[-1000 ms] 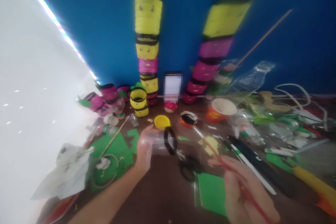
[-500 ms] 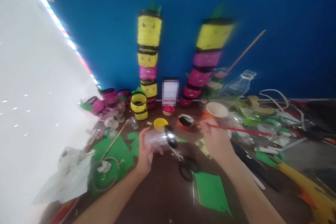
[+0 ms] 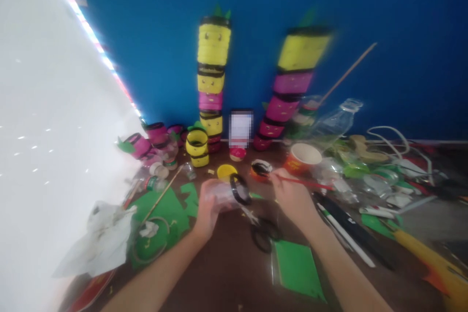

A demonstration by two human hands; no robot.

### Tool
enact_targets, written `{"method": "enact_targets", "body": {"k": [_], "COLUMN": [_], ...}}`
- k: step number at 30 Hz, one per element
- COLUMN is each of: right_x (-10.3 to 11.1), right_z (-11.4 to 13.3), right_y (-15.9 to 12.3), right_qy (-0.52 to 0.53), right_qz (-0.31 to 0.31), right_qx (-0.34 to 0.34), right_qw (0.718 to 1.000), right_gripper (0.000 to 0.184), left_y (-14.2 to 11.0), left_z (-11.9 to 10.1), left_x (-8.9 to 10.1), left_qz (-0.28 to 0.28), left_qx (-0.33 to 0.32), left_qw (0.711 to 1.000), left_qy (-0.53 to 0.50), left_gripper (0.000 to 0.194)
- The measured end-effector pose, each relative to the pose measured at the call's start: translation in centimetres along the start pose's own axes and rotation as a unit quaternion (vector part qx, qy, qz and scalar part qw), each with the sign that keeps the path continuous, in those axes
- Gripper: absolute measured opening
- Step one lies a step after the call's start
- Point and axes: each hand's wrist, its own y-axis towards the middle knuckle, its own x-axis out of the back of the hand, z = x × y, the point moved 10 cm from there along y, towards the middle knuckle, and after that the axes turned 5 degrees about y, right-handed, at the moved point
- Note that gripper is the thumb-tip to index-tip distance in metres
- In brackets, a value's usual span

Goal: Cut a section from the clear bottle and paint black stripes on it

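My left hand (image 3: 210, 207) is wrapped around a clear plastic bottle piece (image 3: 224, 194), tilted on its side. Black paint rings its open rim, which faces right. My right hand (image 3: 292, 195) pinches a red-handled paintbrush (image 3: 310, 184). The brush's tip is at the small cup of black paint (image 3: 261, 168), though blur hides whether it touches. Behind the bottle piece sits a yellow paint cup (image 3: 226, 172). Black-handled scissors (image 3: 263, 234) lie below the bottle piece, with a green sheet (image 3: 298, 268) nearer to me.
Two tall stacks of painted cups, one yellow-topped stack (image 3: 214, 44) and one leaning stack (image 3: 285, 102), stand against the blue wall. A paper cup (image 3: 303, 157) is behind my right hand. Plastic scraps and a clear bottle (image 3: 340, 119) crowd the right. Crumpled tissue (image 3: 98, 239) lies left.
My right hand has moved left with the paintbrush, bringing its tip close to the black paint cup. The left hand keeps the bottle piece. The whole view has shifted slightly.
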Motion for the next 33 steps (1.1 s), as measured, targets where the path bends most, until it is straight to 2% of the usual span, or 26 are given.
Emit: {"method": "enact_targets", "body": {"k": [2, 5, 8, 12, 15, 18, 20, 26, 33], "right_x": [0.6, 3.3, 6.2, 8.2, 7.9, 5.9, 4.7, 3.2, 3.7], "right_z": [0.0, 0.0, 0.5, 2.0, 3.6, 5.4, 6.0, 6.3, 7.1], "right_y": [-0.3, -1.6, -3.9, -6.5, -7.9, -9.0, -9.7, -10.7, -10.8], "right_qy": [0.01, 0.056, 0.124, 0.186, 0.2, 0.162, 0.133, 0.08, 0.072], "right_qz": [-0.023, -0.118, -0.206, -0.253, -0.234, -0.175, -0.157, -0.159, -0.159], "right_qx": [0.002, 0.003, 0.016, 0.055, 0.116, 0.192, 0.227, 0.268, 0.277], "right_qw": [1.0, 0.991, 0.97, 0.948, 0.944, 0.952, 0.952, 0.947, 0.945], "right_gripper": [0.032, 0.026, 0.02, 0.018, 0.019, 0.017, 0.016, 0.018, 0.015], "left_y": [0.0, -0.1, -0.1, -0.1, -0.2, -0.4, -0.5, -0.5, -0.5], "left_z": [-0.1, -0.2, -0.3, -0.4, -0.5, -0.7, -0.8, -0.6, -0.4], "left_x": [0.0, 0.1, 0.0, 0.1, 0.0, -0.2, -0.2, 0.1, 0.7], "left_qz": [0.0, -0.003, 0.003, 0.009, 0.013, 0.02, 0.019, 0.01, 0.005], "left_qx": [-0.004, -0.011, -0.016, -0.026, -0.032, -0.04, -0.044, -0.042, -0.05], "left_qw": [1.0, 1.0, 1.0, 1.0, 0.999, 0.999, 0.998, 0.996, 0.994], "left_qy": [-0.002, -0.001, -0.003, -0.006, 0.006, 0.019, 0.032, 0.077, 0.097], "left_gripper": [0.052, 0.05, 0.049, 0.05, 0.05, 0.05, 0.051, 0.055, 0.058]}}
